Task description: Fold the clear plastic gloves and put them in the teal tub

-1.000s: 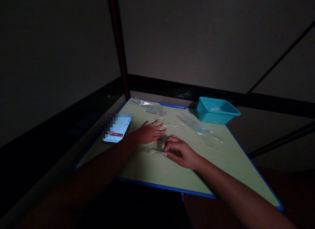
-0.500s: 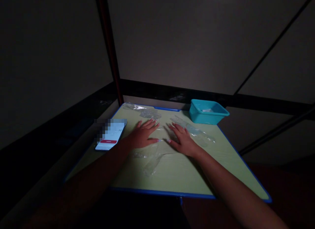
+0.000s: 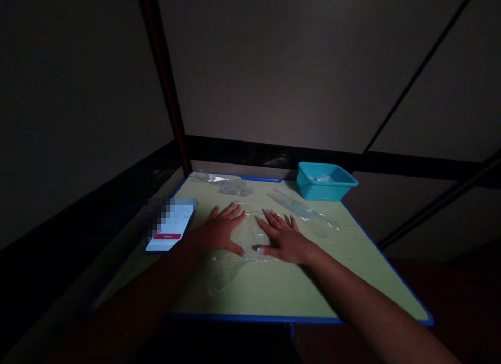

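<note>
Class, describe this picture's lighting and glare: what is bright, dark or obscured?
Head view: plain grey walls dim, pale green, blue-edged table brighter; head view: small glints on clear thin plastic between left hand and right hand; head view: rectangular dark-edged phone glows, partly pixelated.

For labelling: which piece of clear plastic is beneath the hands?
The front piece, beneath the left hand and right hand; the far-left plastic and the strip near the basket lie farther back.
</note>
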`<state>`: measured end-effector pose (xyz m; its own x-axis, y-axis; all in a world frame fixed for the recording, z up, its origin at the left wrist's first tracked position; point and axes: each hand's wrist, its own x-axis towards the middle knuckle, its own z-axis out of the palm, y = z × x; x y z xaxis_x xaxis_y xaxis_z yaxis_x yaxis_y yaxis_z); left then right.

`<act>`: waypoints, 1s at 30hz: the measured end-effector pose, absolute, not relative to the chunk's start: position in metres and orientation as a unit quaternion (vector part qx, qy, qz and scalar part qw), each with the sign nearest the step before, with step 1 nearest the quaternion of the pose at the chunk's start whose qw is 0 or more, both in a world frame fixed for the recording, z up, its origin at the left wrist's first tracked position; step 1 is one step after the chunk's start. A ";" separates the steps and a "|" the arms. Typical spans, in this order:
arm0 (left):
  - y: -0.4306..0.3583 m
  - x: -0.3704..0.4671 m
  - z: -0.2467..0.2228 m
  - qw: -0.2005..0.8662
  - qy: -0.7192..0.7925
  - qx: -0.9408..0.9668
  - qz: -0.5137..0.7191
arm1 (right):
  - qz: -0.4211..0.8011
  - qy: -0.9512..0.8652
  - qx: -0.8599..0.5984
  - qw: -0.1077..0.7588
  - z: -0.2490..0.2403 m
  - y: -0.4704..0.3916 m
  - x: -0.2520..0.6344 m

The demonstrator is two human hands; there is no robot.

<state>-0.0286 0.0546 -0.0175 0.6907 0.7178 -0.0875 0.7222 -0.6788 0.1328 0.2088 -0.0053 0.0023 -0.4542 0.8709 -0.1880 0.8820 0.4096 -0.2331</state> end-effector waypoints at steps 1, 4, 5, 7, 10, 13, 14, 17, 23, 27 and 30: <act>0.054 -0.028 -0.016 0.078 0.394 0.916 -0.005 | -0.147 0.836 0.529 0.014 0.002 -0.003 0.211; 0.052 -0.026 -0.013 0.077 0.394 0.916 0.014 | -0.146 0.829 0.539 0.017 0.000 0.000 0.215; 0.052 -0.025 -0.013 0.077 0.394 0.916 0.014 | -0.147 0.829 0.540 0.020 0.000 0.000 0.215; 0.052 -0.025 -0.014 0.074 0.400 0.914 0.008 | -0.150 0.829 0.538 0.027 0.000 -0.001 0.213; 0.052 -0.026 -0.013 0.052 0.427 0.903 0.017 | -0.156 0.835 0.527 0.028 0.002 -0.004 0.210; 0.053 -0.027 -0.009 0.029 0.457 0.888 0.044 | -0.156 0.842 0.517 0.016 0.002 -0.006 0.209; 0.053 -0.027 -0.008 0.027 0.460 0.886 0.049 | -0.156 0.843 0.514 0.016 0.001 -0.006 0.210; 0.054 -0.028 -0.009 0.041 0.444 0.894 0.039 | -0.168 0.844 0.508 0.035 0.000 -0.004 0.215; 0.054 -0.028 -0.013 0.081 0.428 0.900 -0.008 | -0.174 0.840 0.512 0.044 0.003 -0.002 0.219; 0.055 -0.026 -0.012 0.059 0.445 0.892 0.054 | -0.154 0.860 0.485 -0.031 0.005 -0.004 0.218; 0.060 -0.025 -0.013 0.039 0.471 0.867 0.161 | -0.160 0.894 0.395 -0.139 0.010 -0.010 0.214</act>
<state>-0.0246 0.0598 -0.0125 0.5051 0.8285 0.2416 0.8035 -0.5537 0.2188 0.2139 -0.0102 0.0101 -0.6494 0.7506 0.1219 0.6620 0.6369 -0.3951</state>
